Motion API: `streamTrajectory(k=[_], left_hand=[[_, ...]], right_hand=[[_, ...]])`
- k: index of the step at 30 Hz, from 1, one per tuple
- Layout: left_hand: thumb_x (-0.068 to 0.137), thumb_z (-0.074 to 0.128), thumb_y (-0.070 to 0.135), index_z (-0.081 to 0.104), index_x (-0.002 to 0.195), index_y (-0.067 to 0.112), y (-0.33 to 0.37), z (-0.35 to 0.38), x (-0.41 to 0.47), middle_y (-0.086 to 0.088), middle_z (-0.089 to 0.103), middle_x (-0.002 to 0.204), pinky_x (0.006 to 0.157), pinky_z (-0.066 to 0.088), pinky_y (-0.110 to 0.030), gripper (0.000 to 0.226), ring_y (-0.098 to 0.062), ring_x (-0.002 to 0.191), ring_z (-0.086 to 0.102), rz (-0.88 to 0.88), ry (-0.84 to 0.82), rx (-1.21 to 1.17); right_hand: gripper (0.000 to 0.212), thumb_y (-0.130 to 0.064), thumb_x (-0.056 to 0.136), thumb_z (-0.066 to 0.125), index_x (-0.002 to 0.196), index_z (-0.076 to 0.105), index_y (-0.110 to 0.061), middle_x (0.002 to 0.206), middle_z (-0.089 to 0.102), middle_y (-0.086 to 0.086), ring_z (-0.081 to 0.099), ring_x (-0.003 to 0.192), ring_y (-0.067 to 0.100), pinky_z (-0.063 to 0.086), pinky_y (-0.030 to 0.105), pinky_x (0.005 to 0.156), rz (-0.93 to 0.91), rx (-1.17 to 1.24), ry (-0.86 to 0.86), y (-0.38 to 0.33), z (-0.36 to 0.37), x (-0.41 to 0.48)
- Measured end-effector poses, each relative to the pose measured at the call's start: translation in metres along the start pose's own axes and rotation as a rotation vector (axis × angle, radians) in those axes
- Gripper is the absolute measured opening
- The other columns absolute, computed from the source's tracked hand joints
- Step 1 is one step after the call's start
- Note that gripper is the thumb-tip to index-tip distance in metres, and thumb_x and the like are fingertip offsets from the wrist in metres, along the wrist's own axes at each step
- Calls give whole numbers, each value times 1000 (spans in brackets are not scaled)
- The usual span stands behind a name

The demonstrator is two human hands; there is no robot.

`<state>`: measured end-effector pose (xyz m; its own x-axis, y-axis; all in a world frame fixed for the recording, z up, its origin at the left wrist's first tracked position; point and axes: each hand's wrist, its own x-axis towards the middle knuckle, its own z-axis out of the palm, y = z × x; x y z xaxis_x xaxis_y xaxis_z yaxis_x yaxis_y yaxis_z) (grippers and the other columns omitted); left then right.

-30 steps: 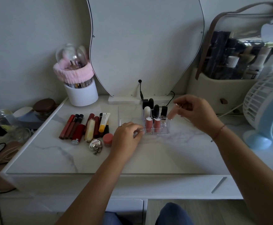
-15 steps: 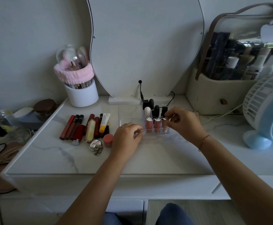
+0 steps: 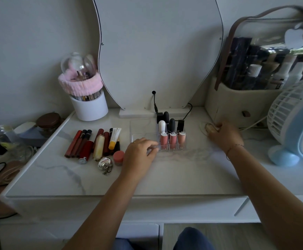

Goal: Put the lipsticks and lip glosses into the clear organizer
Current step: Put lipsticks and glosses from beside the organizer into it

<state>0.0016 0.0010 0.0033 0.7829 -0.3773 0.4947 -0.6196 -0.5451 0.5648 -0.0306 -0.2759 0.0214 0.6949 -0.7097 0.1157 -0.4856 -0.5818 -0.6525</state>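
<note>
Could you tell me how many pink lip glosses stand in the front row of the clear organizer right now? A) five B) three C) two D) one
B: three pink lip glosses stand side by side in the front row of the clear organizer.

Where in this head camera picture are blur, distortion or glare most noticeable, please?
Head view: the right hand is slightly motion-smeared; the clear plastic cosmetics bag at top right is blurred, with bright reflections; wide-angle distortion bows the white marble-pattern tabletop's edges; light is dim and soft, shadows faint; the clear acrylic organizer is nearly invisible against the tabletop.
</note>
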Motion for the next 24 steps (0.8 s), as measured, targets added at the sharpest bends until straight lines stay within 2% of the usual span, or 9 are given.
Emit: streamTrajectory(k=[3,5,7,9,11,13,16,20,24], left_hand=[[82,67,18,71,96,16,0,1,1,1,71,92,76,46,-25,15,-12,86,61,-1,-1,4],[82,67,18,71,96,16,-1,2,1,1,71,92,76,46,-24,15,-12,86,61,-3,0,2],[83,66,18,70,97,16,-2,2,1,1,70,93,76,44,-22,15,-11,86,59,-4,-1,6],[83,66,18,70,98,17,-2,1,0,2,70,93,75,42,-21,16,-10,86,59,-2,-3,13],[83,65,17,70,98,16,-1,0,0,1,70,93,75,43,-21,16,-11,87,59,-1,-5,13],[83,65,16,70,98,15,0,-1,0,0,70,93,77,46,-26,16,-14,87,61,6,-5,12],[83,65,14,71,97,14,1,-1,0,-2,70,93,78,47,-29,15,-16,87,61,4,-3,11],[84,63,14,71,98,15,2,-2,0,-2,70,94,78,44,-25,16,-14,88,60,-5,-9,4],[84,63,16,70,98,16,2,-2,0,-1,69,94,79,46,-27,16,-14,89,60,-14,-15,3]], right_hand=[[42,-49,84,63,104,62,-13,94,67,9,62,90,33,43,31,75,-17,65,8,3,-1,-1],[47,-51,80,69,108,63,-14,86,63,1,60,79,21,43,28,74,-35,228,-1,-1,-2,-6],[46,-42,81,73,115,61,-13,81,59,-3,56,69,10,46,23,67,-62,464,-43,-13,-6,-14],[44,-23,86,69,127,56,-9,86,62,2,58,69,9,49,16,60,-97,656,-133,-27,-12,-22],[40,-11,92,61,131,54,-7,93,65,5,63,78,11,55,17,64,-147,743,-225,-43,-18,-26],[35,-8,93,57,128,55,-6,100,66,5,65,88,13,58,21,73,-180,804,-291,-60,-23,-28],[29,-8,92,59,121,58,-1,108,66,13,63,93,18,55,28,87,-228,799,-278,-82,-22,-26],[20,-10,87,67,106,64,-7,97,69,5,63,88,14,52,24,86,-304,690,-266,-95,-12,-20],[16,-12,86,69,100,64,-17,94,70,-1,65,85,8,51,11,71,-295,640,-297,-89,-2,-17]])
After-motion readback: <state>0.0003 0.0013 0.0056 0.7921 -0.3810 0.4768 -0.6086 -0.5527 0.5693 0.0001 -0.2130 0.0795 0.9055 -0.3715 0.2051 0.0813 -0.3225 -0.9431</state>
